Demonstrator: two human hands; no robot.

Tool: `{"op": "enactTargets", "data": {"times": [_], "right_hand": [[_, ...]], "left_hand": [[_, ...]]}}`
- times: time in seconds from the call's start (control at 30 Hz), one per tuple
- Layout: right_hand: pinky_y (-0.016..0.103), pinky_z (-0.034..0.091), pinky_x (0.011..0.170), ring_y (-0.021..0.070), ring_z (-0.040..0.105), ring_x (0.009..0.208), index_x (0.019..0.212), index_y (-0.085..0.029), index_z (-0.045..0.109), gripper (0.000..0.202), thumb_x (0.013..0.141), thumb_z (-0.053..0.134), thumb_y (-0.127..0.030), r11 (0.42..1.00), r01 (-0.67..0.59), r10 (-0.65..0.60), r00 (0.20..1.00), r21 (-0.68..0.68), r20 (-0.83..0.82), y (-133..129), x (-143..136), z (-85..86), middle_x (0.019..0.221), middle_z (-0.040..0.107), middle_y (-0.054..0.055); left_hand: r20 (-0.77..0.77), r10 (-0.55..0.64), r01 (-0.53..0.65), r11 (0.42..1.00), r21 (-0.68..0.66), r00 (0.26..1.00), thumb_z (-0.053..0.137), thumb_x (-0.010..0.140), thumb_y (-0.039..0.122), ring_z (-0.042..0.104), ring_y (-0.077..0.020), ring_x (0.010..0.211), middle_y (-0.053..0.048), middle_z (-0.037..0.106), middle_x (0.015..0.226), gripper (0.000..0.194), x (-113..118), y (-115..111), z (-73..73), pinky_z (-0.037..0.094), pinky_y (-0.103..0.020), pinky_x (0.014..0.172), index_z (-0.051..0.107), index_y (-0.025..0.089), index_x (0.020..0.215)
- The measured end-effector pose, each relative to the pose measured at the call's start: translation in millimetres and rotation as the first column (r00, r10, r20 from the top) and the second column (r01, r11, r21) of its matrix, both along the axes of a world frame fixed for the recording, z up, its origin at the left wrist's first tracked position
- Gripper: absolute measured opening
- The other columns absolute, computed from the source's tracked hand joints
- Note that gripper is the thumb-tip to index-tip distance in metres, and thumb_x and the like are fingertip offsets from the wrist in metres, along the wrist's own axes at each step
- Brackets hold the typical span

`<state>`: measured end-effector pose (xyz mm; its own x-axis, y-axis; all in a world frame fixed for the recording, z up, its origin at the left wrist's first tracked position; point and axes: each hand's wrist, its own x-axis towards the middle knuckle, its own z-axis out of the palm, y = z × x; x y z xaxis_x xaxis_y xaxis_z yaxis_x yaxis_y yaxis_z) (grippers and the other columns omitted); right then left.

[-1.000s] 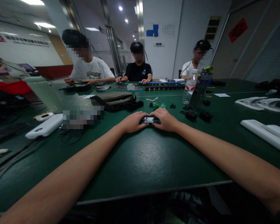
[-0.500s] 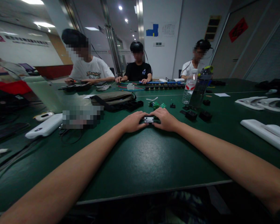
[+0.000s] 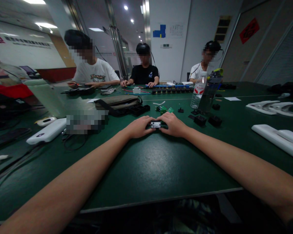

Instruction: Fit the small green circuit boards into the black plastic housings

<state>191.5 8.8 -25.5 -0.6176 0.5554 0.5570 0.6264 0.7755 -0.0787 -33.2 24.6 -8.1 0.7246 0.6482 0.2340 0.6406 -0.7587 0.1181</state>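
A small dark module with a silvery white face (image 3: 155, 124) is held between my two hands over the green table (image 3: 146, 172). The fingers of my left hand (image 3: 141, 126) grip its left end. On its right end, my right hand (image 3: 173, 124) pinches it with thumb and fingers. Just beyond my hands lie some green circuit boards (image 3: 170, 110), partly hidden by my right hand. A small black part (image 3: 180, 110) sits to their right. Several black blocks, one of them (image 3: 215, 121) at the right, lie past my right wrist.
A clear water bottle (image 3: 197, 92) and a dark bottle (image 3: 210, 94) stand at the back right. White plastic parts (image 3: 278, 138) lie far right. At the left are a bag (image 3: 119, 102), a white power bank (image 3: 47, 131), cables and a pale green bottle (image 3: 47, 97). Several people sit opposite.
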Motion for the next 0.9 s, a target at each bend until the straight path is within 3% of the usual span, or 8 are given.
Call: {"op": "enactTargets", "data": {"times": [0.9], "right_hand": [[0.044,0.042,0.093,0.0287,0.056,0.105,0.115,-0.017,0.063,0.035,0.081,0.068,-0.025,1.000,-0.003,0.003,1.000,-0.013,-0.005,-0.8,0.5,0.5,0.108,0.068,0.012]], "left_hand": [[0.000,0.006,-0.006,1.000,-0.009,1.000,0.053,0.089,0.046,0.062,-0.0271,0.103,-0.012,0.064,0.111,0.048,-0.4,0.1,0.4,0.050,-0.040,0.092,0.057,0.018,0.127]]}}
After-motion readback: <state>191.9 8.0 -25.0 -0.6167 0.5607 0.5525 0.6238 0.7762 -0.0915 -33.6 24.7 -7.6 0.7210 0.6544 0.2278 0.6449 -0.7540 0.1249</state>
